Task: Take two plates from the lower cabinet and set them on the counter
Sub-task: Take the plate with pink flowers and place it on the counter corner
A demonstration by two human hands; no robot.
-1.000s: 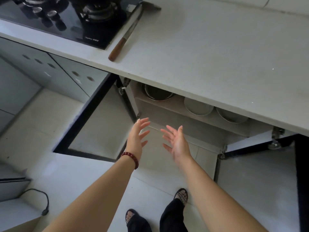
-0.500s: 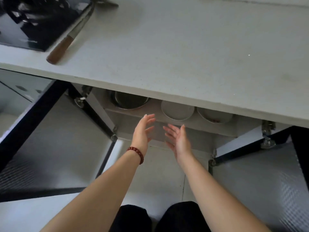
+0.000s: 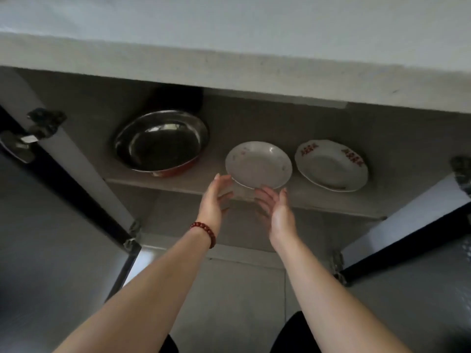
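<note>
Two white plates lie on the cabinet shelf [image 3: 193,183] under the counter [image 3: 254,26]. The middle plate [image 3: 258,164] is plain with faint marks. To its right lies a plate with red marks on its rim [image 3: 331,165]. My left hand [image 3: 215,197], with a red bead bracelet at the wrist, is open just below the left edge of the middle plate. My right hand [image 3: 276,208] is open just below that plate's front edge. Neither hand grips anything.
A steel pan with a red outside [image 3: 161,143] sits on the shelf left of the plates. Both cabinet doors stand open, the left door [image 3: 58,225] and the right door [image 3: 418,250]. The counter's thick front edge [image 3: 229,70] overhangs the shelf.
My view has dropped lower and closer to the shelf. Both hands have moved forward and up, from below the shelf to the front rim of the middle plate.
</note>
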